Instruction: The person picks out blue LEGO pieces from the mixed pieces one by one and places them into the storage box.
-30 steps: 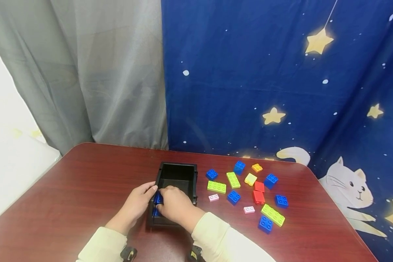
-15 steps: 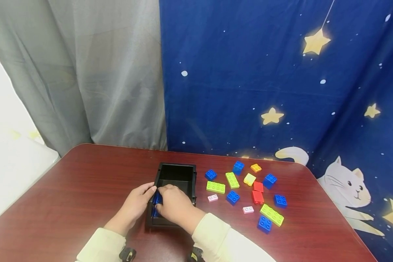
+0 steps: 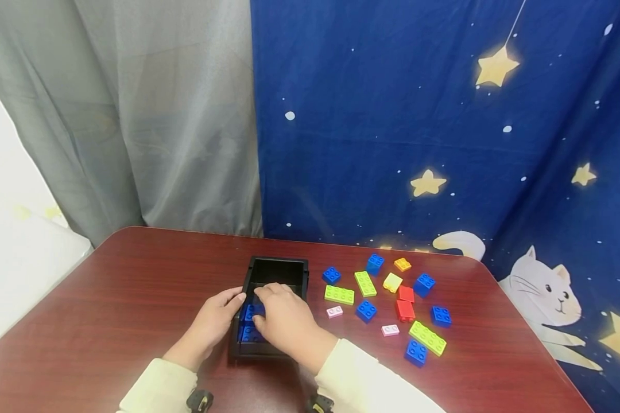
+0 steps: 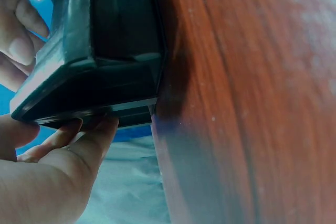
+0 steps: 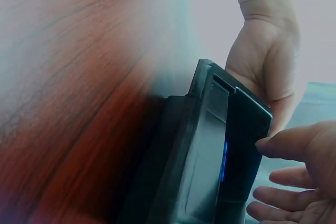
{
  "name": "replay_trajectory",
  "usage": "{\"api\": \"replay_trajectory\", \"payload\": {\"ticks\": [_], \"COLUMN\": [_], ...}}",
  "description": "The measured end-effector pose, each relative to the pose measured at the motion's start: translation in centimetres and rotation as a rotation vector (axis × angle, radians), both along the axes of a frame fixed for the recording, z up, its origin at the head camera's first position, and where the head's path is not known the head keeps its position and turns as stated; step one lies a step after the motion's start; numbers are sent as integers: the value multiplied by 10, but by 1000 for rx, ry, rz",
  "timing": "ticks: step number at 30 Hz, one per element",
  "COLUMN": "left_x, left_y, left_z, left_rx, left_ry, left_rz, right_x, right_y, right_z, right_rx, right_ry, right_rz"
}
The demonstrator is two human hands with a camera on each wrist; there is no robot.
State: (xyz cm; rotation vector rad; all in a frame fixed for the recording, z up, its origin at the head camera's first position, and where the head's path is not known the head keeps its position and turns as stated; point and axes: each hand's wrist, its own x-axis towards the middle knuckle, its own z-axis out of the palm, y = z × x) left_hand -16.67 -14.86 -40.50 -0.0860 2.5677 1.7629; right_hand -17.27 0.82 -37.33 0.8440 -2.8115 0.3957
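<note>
A black plastic box (image 3: 260,350) stands on the table. My left hand (image 3: 210,322) grips its left rim, thumb over the edge and fingers along the outer wall, as the left wrist view also shows. Two blue toy bricks (image 3: 250,334) lie inside, along the left wall at the near end, partly covered by my right hand (image 3: 289,323). That hand is over the box with its fingers loosely extended. In the right wrist view its fingers (image 5: 286,144) hold nothing, and a sliver of blue shows in the box.
Loose bricks are scattered right of the box: several blue ones (image 3: 366,310), green ones (image 3: 339,295), two red (image 3: 405,311), two pink (image 3: 390,330), a pale yellow (image 3: 392,282) and an orange one (image 3: 402,264). Curtains (image 3: 330,143) hang behind the table's far edge.
My right hand has let go of the blue bricks, lifted slightly and shifted right, uncovering more of them. My left hand has kept its grip on the box.
</note>
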Motion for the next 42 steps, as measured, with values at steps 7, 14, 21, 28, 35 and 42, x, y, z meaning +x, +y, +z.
{"api": "replay_trajectory", "payload": {"ticks": [7,14,21,28,35,42], "left_x": [0,0,0,1,1,0], "left_y": [-1,-1,-1,-1,1,0], "left_z": [-1,-1,0,1,2,0], "left_rx": [5,5,6,1,6,-10], "left_ry": [-2,1,-5,-1,-10,-14], "left_rz": [0,11,14,3,1,5], "right_x": [4,5,4,5,6,7], "right_y": [14,32,47,60,76,90], "right_z": [4,3,-2,-3,-7,-13], "right_rx": [-27,-114,-189,-202,-212,-189], "right_ry": [100,172,199,173,146,143], "right_rz": [45,71,69,36,-6,-74]}}
